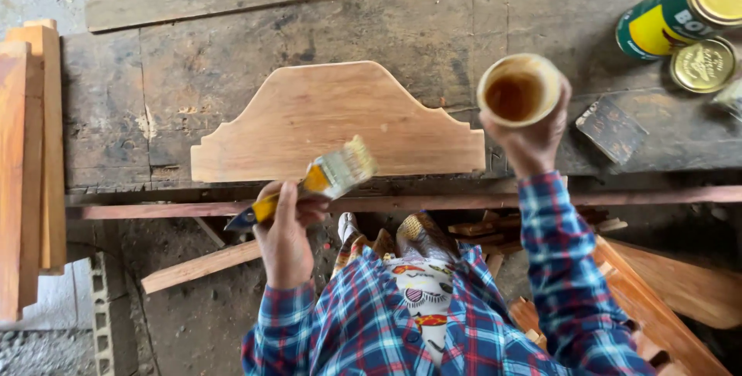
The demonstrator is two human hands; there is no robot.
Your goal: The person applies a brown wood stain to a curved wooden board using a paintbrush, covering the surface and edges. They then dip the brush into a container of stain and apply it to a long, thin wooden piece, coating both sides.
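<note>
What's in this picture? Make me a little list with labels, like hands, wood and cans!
left hand: holds a yellow-handled paintbrush, bristles over the board's lower edge
right hand: holds up a small cup with brown liquid inside
wood: a shaped wooden board lying flat on the worn workbench
cans: green and yellow can on its side, round lid beside it

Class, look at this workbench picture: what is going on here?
A person in a plaid shirt stands at a worn wooden workbench. The left hand grips a yellow-handled paintbrush, bristles over the near edge of a shaped wooden panel. The right hand holds up a small cup of brown liquid. A tin can lies nearby.
</note>
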